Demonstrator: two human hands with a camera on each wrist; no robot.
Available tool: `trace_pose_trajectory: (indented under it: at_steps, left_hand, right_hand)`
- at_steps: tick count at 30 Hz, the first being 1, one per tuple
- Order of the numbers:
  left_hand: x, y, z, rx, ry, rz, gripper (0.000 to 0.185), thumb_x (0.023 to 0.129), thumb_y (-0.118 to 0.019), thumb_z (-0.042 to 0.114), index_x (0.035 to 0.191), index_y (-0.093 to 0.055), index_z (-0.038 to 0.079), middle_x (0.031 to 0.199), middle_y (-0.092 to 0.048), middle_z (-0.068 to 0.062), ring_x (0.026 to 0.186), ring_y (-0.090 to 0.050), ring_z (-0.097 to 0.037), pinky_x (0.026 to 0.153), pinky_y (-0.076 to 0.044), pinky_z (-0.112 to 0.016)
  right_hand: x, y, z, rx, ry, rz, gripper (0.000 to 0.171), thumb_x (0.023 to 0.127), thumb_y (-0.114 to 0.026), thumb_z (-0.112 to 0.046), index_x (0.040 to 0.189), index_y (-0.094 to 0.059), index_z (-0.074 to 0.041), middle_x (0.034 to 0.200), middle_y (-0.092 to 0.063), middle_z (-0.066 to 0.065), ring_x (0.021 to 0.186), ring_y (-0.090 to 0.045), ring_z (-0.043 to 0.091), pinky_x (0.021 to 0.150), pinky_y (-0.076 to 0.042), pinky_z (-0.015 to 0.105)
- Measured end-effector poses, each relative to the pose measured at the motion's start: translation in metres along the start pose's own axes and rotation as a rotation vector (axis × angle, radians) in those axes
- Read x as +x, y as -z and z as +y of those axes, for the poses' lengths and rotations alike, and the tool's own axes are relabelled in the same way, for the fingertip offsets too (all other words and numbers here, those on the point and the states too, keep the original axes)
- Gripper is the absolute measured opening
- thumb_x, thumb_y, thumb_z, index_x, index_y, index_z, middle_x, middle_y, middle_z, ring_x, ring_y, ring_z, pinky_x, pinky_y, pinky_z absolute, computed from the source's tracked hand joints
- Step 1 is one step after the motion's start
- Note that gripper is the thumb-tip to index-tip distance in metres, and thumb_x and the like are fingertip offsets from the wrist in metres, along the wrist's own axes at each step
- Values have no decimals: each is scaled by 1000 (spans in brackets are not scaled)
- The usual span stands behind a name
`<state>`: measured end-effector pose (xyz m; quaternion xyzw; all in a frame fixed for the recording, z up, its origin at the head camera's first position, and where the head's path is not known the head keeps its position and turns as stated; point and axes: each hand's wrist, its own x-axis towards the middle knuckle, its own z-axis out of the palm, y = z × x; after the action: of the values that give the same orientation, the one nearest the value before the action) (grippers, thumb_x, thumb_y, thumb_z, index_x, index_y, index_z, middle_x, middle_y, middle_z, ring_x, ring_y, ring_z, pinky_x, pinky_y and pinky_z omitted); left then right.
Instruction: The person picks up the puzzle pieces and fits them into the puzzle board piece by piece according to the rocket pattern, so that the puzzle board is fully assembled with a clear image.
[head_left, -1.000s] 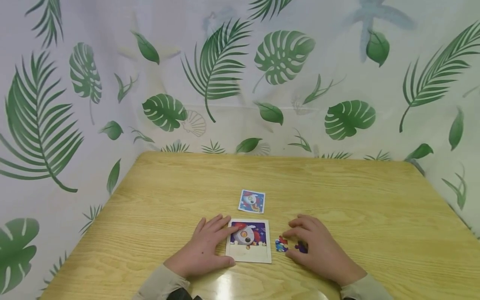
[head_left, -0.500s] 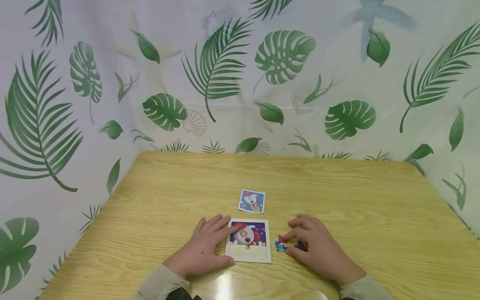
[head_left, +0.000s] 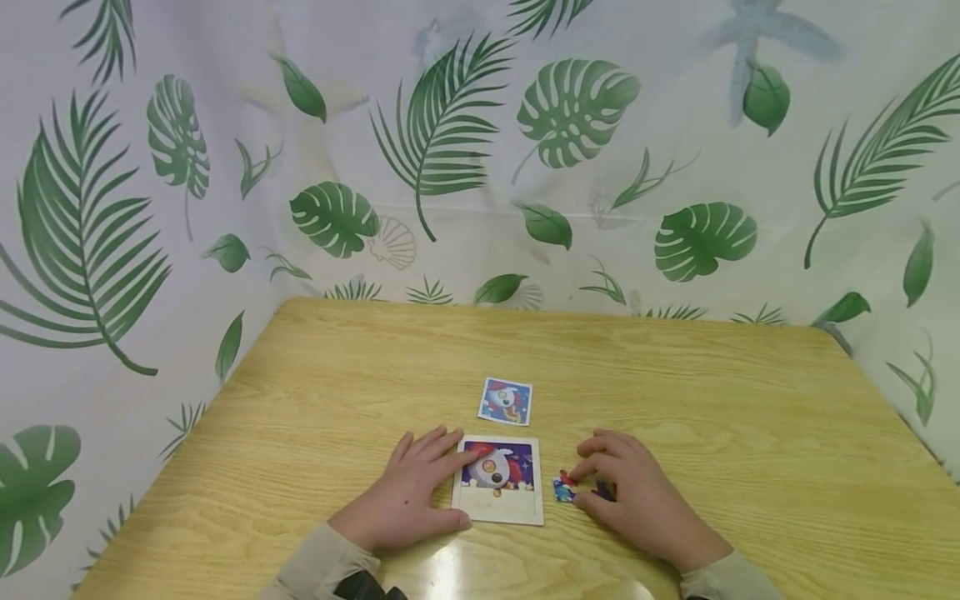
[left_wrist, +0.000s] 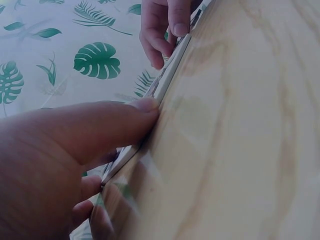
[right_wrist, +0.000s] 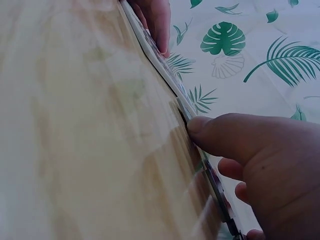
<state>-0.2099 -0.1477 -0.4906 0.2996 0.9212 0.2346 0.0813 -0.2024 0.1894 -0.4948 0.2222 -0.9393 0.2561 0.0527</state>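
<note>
puzzle piece (head_left: 562, 490) is pinched by right hand (head_left: 636, 498), grip narrow; left hand (head_left: 411, 498), grip wide, touches puzzle board (head_left: 498, 507).

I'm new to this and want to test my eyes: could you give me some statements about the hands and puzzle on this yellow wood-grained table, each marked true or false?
1. The left hand touches the square, cream-rimmed puzzle board. True.
2. The board is completely filled. False: its near part is bare.
3. The right hand is at the small, multicoloured loose puzzle pieces. True.
4. Those pieces lie left of the board. False: they lie to its right.
5. The small, white-bordered picture card lies beyond the board, apart from it. True.
6. The card's upper face is blank. False: it bears a coloured picture.
</note>
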Motion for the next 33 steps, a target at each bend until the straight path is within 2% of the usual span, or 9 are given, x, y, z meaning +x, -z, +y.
trace_pose_trajectory:
  at_steps: [9,19,24,30,33]
  left_hand:
    - [2,0,1,9,10,-12,81,87,-70,58,157,-40,30,167,-23,-3,154,-11,-27,120,3,-59]
    - [4,1,2,14,12,-13,81,86,-70,57,157,-39,32,167,-22,-1,154,-11,-26,120,3,-59]
    - [3,1,1,8,18,-10,80,87,-70,58,157,-39,33,166,-24,-3,154,-12,-27,119,2,-60]
    - [2,0,1,7,39,-20,80,87,-69,58,157,-38,35,166,-24,-1,154,-10,-25,120,3,-59]
    - [2,-1,1,8,38,-18,80,87,-69,58,157,-38,35,166,-24,-1,154,-11,-25,120,3,-58]
  right_hand:
    - [0,-6,-4,5,-16,25,17,83,-85,-29,95,-73,-28,127,-62,-3,139,-40,33,114,-28,60]
    - [3,-10,-13,38,113,125,22,80,-86,-22,97,-73,-22,123,-64,1,135,-44,34,111,-33,58]
    - [7,-16,-22,67,107,99,22,81,-86,-25,97,-72,-27,123,-64,-2,136,-44,30,111,-34,57]
    - [12,-24,-37,95,82,41,19,82,-85,-32,96,-71,-29,125,-62,-6,139,-41,26,116,-30,54]
    - [15,-27,-43,100,93,39,19,82,-85,-33,95,-72,-29,125,-62,-7,139,-41,26,116,-29,54]
